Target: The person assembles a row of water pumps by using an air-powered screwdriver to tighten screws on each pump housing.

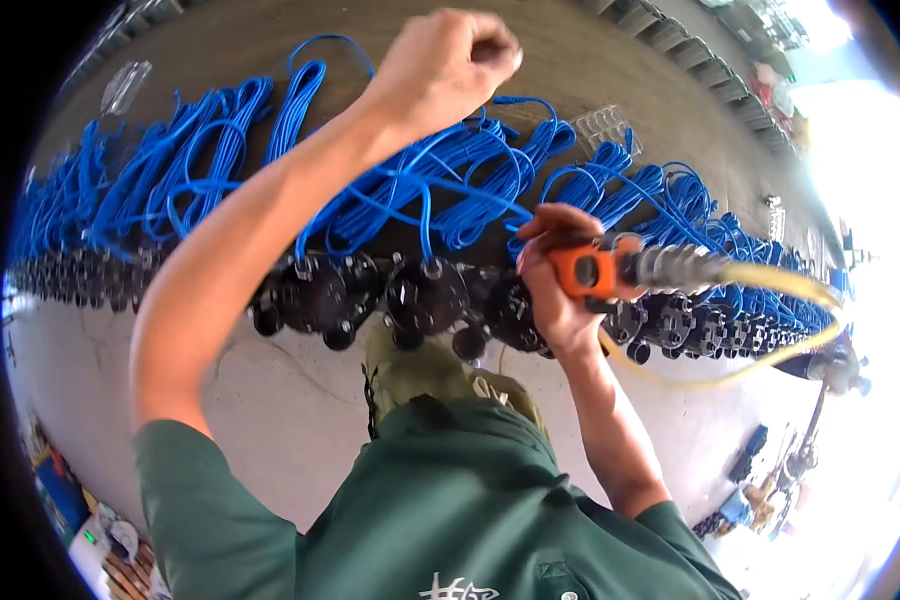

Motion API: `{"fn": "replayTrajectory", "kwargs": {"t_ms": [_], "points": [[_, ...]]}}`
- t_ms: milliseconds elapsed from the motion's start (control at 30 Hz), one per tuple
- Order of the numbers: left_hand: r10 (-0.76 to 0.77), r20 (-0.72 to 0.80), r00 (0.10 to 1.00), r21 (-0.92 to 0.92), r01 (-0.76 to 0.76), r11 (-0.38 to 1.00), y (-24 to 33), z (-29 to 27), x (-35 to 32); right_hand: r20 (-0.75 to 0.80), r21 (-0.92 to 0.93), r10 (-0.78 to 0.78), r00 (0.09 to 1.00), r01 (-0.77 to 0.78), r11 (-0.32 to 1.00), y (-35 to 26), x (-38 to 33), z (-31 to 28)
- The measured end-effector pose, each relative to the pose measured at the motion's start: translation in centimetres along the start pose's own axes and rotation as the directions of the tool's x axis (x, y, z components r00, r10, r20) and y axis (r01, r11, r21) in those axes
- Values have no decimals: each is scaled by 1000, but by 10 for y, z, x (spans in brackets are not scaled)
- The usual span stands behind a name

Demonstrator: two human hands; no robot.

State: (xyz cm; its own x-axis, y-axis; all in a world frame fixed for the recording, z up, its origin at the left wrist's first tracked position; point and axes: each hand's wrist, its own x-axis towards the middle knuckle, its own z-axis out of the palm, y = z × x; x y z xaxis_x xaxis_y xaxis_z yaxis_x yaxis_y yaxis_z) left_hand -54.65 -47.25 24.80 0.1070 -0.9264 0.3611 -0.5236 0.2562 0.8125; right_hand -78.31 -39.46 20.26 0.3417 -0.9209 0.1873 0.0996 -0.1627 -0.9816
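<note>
We see the right hand (560,290) gripping an orange-bodied handheld tool (566,270) with a grey ribbed sleeve (675,268) and a pale yellow hose (775,278). The tool sits over the row of glossy black round housings (312,297) along the near edge of the brown surface (545,45). Our left hand (455,65) is raised beyond the blue bundled cables (300,110), fingers curled into a loose fist; we see nothing in it, though its inner side is hidden.

We judge the hose the main risk: its loop hangs out past the housings, so a sharp pull could snag one or drag the tool askew. The cables overlap, so tugging one might shift its neighbours. With the tool's tip hidden from us, poor alignment could scuff a housing.
</note>
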Motion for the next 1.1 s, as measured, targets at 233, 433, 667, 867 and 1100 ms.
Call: {"fn": "replayTrajectory", "kwargs": {"t_ms": [233,433,667,867,1100], "points": [[-8,-658,753,-221,-183,958,103,84,-239,88,41,-532,842,531,846,-157,-48,-65],[-778,423,465,-894,70,-443,31,252,-321,221,201,-619,754,586,785,-160,-84,-82],[-800,387,460,-746,-353,-564,12,315,-296,148,57,-310,939,305,951,-68,-107,-77],[-816,362,451,-795,-308,-523,19,305,-300,183,31,-197,963,195,980,-43,-106,-71],[-835,334,436,-824,-295,-484,13,307,-299,188,68,-216,958,206,976,-16,-95,-66]]}}
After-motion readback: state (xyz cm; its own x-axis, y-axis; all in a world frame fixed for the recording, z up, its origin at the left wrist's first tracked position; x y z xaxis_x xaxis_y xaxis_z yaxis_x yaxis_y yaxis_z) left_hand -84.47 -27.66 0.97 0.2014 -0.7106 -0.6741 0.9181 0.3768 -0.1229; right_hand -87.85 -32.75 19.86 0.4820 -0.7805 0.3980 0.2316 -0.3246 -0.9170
